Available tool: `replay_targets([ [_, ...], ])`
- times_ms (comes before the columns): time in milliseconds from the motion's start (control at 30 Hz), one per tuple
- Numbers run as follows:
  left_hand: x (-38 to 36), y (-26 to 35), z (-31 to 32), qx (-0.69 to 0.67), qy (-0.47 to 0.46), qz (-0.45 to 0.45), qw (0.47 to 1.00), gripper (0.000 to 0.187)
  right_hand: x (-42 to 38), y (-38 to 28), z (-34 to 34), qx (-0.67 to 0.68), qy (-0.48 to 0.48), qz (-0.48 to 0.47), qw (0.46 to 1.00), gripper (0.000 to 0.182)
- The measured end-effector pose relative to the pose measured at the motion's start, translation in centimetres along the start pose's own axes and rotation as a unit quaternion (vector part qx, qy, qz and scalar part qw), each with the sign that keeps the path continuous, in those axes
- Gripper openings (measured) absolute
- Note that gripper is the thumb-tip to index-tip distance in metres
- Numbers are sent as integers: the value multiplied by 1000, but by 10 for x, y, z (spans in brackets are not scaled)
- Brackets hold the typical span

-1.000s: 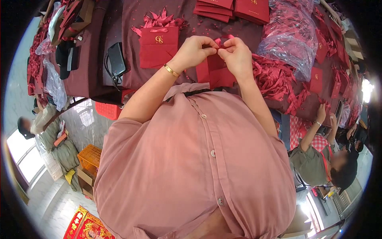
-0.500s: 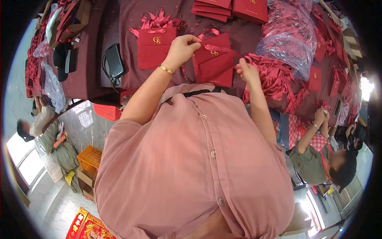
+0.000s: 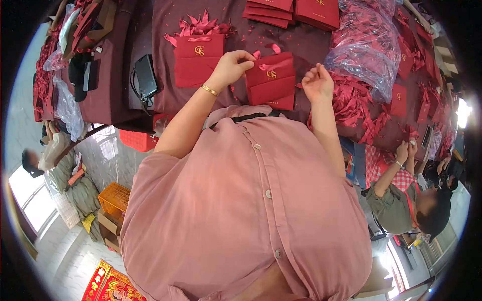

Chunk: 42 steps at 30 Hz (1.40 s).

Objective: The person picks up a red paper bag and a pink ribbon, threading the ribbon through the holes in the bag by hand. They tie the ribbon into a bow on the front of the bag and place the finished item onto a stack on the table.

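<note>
A small red paper gift bag (image 3: pixel 271 94) with a gold logo and a ribbon bow (image 3: pixel 275 65) lies on the cloth in front of me. My left hand (image 3: pixel 231 69), wearing a gold bangle, pinches the bag's upper left corner between thumb and forefinger. To the right of the bag is my right hand (image 3: pixel 319 85), its fingers loosely bent and apart, with nothing visible in them. Left of my left hand lies another red bag (image 3: pixel 192 70) with its bow tied.
Loose red ribbons (image 3: pixel 349 103) are heaped at the right, below a clear plastic bag (image 3: pixel 364 55) full of ribbons. More red bags (image 3: pixel 316 14) are stacked at the back. A phone (image 3: pixel 145 76) lies to the left. At the far right a co-worker (image 3: pixel 396 200) handles something red.
My right hand has let go of the ribbon and moved up and slightly right. The gift bag, earlier skewed with its ribbon stretched across, now sits straighter with the ribbon lying short.
</note>
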<state>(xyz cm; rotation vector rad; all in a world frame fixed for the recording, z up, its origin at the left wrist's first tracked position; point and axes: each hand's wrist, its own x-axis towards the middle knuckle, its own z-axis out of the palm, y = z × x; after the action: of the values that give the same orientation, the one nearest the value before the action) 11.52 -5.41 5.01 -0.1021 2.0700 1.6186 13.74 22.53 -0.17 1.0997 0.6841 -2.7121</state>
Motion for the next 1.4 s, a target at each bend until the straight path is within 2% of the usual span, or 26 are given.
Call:
replay_targets([
  [33,1,-4,1,-1,1,0,1000,13,-5,-2,6,1,28,-17,999,12],
  [167,4,-17,8,-9,-6,37,999,13,-14,-2,22,-10,37,-19,999,15],
  [233,2,-15,9,-20,0,56,998,13,3,2,4,-145,73,5,987,17],
  [267,1,-14,9,-22,3,55,998,13,7,5,-3,-144,73,4,987,17],
  [333,-1,-8,6,-24,7,55,998,13,12,10,-10,-314,76,0,946,21],
  [367,-3,-5,4,-21,4,46,999,12,16,12,-14,-337,54,60,938,35],
  [400,-6,-2,1,-18,0,36,999,12,13,14,-9,-337,53,61,938,35],
  [467,-8,2,-2,-17,-3,37,999,12,7,21,0,-341,33,148,928,50],
  [500,-10,3,-4,-15,-5,38,999,11,-1,22,12,-336,33,143,930,58],
  [633,-14,6,-9,-24,0,33,999,11,21,20,9,-298,23,126,946,51],
  [733,-13,0,-10,-54,-21,32,998,11,28,13,17,-252,52,110,960,42],
  [800,-14,0,-9,-70,-10,39,997,13,27,2,26,-171,20,96,980,32],
  [833,-14,-1,-8,-70,-8,40,997,13,31,-5,24,-105,0,89,990,21],
  [867,-13,-2,-8,-72,-4,46,996,13,34,-13,25,-107,-1,90,990,21],
  [967,-6,-10,-4,-67,7,42,997,14,33,-40,27,-10,-67,-15,998,22],
  [1000,-3,-11,-3,-59,13,33,998,14,31,-50,28,-10,-66,-15,998,22],
  [1067,0,-10,1,-43,17,14,999,13,29,-68,29,5,-58,-121,991,22],
  [1100,3,-10,3,-27,21,-5,999,12,26,-75,28,5,-58,-122,991,22],
  [1167,14,-23,9,-36,22,13,999,12,20,-87,24,-6,-58,-218,974,26],
  [1267,29,-46,19,-30,34,31,998,14,14,-103,13,-7,-75,-271,960,22],
  [1333,30,-44,22,-15,43,31,998,16,0,-101,20,1,-45,-293,955,20],
  [1400,28,-41,25,75,47,9,996,15,-2,-102,19,7,-12,-326,945,19],
])
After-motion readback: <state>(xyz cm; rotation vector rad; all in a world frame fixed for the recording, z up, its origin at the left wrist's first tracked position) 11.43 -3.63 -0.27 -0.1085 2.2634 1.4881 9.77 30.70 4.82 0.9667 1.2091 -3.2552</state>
